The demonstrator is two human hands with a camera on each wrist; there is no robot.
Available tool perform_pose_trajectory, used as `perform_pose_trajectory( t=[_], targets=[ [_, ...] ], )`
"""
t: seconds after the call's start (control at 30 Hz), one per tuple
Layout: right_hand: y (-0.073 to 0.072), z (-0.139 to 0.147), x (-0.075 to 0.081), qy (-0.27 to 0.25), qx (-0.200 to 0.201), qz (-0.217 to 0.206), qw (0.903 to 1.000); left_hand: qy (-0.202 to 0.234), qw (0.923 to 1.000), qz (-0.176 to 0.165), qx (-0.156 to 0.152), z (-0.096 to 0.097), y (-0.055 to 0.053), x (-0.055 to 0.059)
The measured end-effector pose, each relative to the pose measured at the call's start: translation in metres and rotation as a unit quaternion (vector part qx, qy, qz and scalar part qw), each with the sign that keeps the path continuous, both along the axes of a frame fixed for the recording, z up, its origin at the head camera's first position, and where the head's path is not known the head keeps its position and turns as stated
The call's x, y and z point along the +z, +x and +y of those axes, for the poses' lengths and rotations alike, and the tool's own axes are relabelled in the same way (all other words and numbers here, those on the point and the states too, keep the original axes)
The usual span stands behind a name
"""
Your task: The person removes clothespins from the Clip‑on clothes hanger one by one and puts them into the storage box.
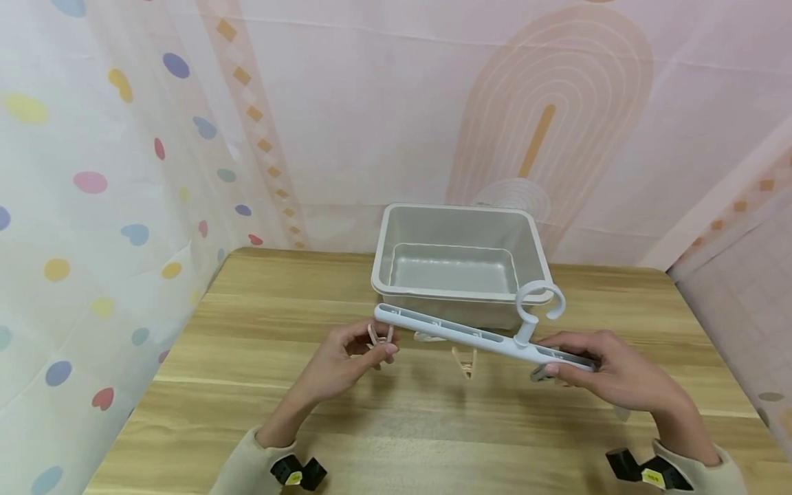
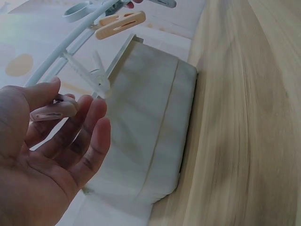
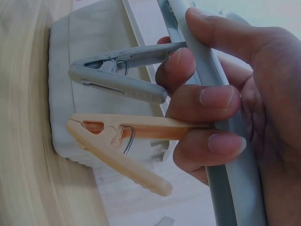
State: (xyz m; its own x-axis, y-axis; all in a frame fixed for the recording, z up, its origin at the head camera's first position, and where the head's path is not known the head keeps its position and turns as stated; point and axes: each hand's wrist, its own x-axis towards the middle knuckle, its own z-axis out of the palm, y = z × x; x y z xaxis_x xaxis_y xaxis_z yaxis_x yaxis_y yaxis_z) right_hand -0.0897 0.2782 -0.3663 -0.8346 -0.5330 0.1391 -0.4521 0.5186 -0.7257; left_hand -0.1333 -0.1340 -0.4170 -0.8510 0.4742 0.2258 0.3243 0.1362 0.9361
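A white clip hanger with a round hook is held up, tilted, over the table. My right hand grips its right end, thumb on top and fingers curled around the bar. A grey clip and an orange clip stick out between those fingers. My left hand pinches a pale pink clip between thumb and fingers at the bar's left end. Between the hands, a white clip and a light orange clip hang from the bar.
A grey-beige plastic bin stands at the back of the wooden table, just behind the hanger. Its inside shows no contents. A patterned curtain hangs behind and to the left.
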Motion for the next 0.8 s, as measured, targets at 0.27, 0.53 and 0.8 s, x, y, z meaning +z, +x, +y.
perform_pose_trajectory(
  t=[0.27,0.53,0.8],
  targets=[
    [0.003,0.003,-0.003,-0.005,0.002,0.012,0.9999,-0.044,0.9987,0.005,0.023,-0.007,0.001,0.006],
    [0.004,0.004,-0.003,0.006,-0.008,0.013,0.9999,-0.076,0.9953,0.044,0.041,-0.013,0.002,0.013],
    [0.005,0.004,-0.002,-0.005,-0.008,0.001,1.0,-0.097,0.9908,0.086,0.039,-0.017,0.003,0.021]
  ],
)
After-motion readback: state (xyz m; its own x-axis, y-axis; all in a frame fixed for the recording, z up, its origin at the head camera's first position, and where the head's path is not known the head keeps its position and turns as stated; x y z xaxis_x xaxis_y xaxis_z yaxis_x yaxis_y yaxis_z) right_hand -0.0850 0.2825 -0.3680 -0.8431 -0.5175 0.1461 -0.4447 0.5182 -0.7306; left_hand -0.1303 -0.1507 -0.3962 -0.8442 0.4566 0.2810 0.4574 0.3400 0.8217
